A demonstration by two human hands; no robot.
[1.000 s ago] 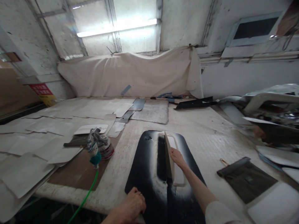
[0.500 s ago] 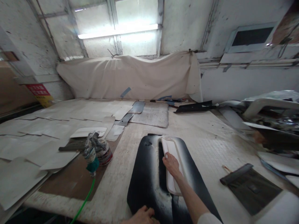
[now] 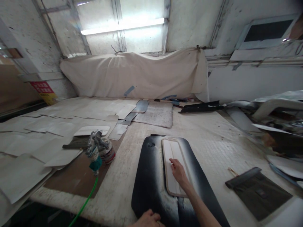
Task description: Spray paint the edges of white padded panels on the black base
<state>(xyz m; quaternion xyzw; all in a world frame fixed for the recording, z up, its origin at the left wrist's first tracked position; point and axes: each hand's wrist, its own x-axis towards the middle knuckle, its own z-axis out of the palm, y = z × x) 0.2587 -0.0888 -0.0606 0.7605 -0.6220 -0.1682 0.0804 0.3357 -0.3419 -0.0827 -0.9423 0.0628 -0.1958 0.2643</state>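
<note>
A white rectangular panel [image 3: 170, 146] with rounded corners and a beige rim lies flat over the middle of a black rounded board [image 3: 146, 176]. Pale, whitish streaks mark the board around the panel. My right hand [image 3: 178, 171] is over the panel, its loosely bent fingers pointing left and seeming to touch the surface; nothing shows in its grasp. At the bottom edge of the view, my left hand [image 3: 149, 219] rests on the near left part of the board with fingers slightly apart. Part of that hand is cut off.
A spray gun [image 3: 96, 146] with a green hose [image 3: 90, 197] rests against a stained can [image 3: 108, 154] on the left. Pale sheets [image 3: 28, 170] overlap beyond them. A dark flat pouch-like piece [image 3: 259, 190] lies right, near piled parts [image 3: 281, 126]. A cloth [image 3: 142, 72] hangs behind.
The white panel has gone from tilted, with a dark gap along its left side, to flat. My right hand has let go of its left edge. The view has shifted slightly.
</note>
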